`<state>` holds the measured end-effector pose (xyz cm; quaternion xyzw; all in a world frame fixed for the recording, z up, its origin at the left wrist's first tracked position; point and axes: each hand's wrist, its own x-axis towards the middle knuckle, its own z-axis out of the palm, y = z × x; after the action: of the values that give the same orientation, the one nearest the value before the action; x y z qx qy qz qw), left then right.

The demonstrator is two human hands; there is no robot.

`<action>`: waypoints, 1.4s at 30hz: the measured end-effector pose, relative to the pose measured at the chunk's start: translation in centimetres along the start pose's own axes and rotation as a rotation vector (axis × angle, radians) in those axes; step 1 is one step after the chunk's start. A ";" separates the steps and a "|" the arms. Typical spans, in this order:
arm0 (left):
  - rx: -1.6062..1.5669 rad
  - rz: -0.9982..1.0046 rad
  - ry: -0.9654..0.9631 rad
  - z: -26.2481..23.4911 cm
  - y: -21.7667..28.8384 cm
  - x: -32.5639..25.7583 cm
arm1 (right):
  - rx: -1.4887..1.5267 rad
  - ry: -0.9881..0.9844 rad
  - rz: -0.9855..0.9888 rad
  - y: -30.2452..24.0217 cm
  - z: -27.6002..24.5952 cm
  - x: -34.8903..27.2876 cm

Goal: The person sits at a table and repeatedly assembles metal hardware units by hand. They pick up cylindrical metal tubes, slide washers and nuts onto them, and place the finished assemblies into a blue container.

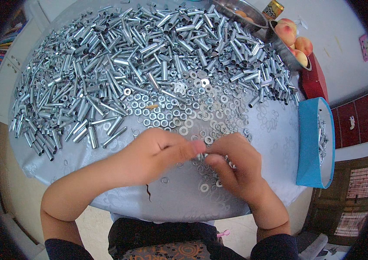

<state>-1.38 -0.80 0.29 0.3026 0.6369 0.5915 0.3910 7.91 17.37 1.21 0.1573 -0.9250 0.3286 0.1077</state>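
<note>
My left hand (160, 154) and my right hand (238, 162) meet over the near middle of the table, fingertips close together. The left thumb lies along the curled fingers, and the right fingers bend in toward their thumb. Whatever sits between the fingertips is hidden. Just beyond the hands spread silvery hex nuts (161, 116) and flat washers (209, 140). More washers lie under and beside the right hand, a few of them near the table's front. A big heap of shiny metal sleeves (163, 71) covers the far side, some with bolt-like rods.
A blue fabric bin (309, 143) holding metal parts stands at the right edge. Behind it are a metal bowl of peaches (299, 45), another metal bowl (231, 12) and a gold can (273, 9). A pale patterned cloth (275, 151) covers the round table.
</note>
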 end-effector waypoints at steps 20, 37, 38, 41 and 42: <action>0.208 -0.023 0.002 0.3 0.3 -0.2 | -0.036 0.056 -0.221 1.0 0.5 0.8; 0.451 0.154 0.066 0.1 0.2 -0.2 | -0.096 -0.036 -0.168 0.8 0.0 0.6; 0.482 0.192 0.063 0.0 0.0 -0.2 | -0.100 -0.051 -0.156 0.7 -0.1 0.6; 0.515 0.258 0.037 0.1 0.3 -0.3 | 0.012 -0.145 -0.122 1.4 -0.3 0.2; 0.515 0.272 0.026 0.1 0.5 -0.3 | 0.088 -0.121 -0.051 0.9 -0.5 0.3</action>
<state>-1.16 -0.94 0.79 0.4668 0.7247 0.4612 0.2105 7.30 18.27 1.12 0.2050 -0.9101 0.3562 0.0530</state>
